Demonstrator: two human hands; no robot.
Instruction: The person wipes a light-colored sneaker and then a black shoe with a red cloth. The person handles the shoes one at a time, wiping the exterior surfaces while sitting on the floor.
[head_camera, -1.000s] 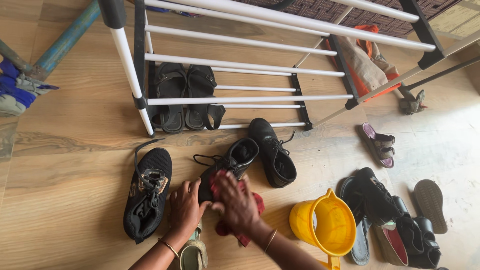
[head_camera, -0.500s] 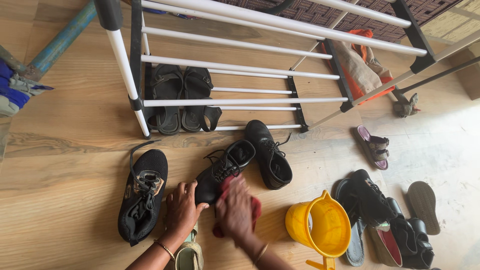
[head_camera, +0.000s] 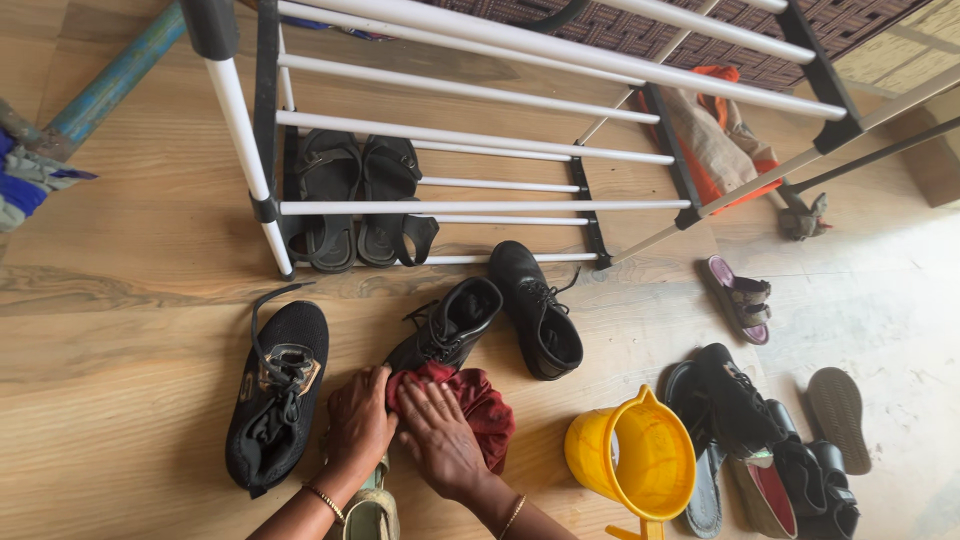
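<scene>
While the left hand cups the black shoe toe, right hand flat, open, pressing red cloth onto it

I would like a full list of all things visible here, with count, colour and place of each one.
Black leather lace-up shoes: 2, black, floor centre; one partly under the cloth.
Dark red cloth: 1, red, on that shoe's toe.
Black mesh sneaker: 1, black, floor left.
Dark strapped sandals: 2, dark, rack's lowest shelf.
White-and-black shoe rack: 1, top.
Yellow plastic jug: 1, yellow, floor right of centre.
Purple sandal: 1, right.
Heap of dark footwear: count unclear, lower right.
Orange-beige fabric: 1, behind rack.
Left hand: at the shoe's toe.
Right hand: flat on cloth.
</scene>
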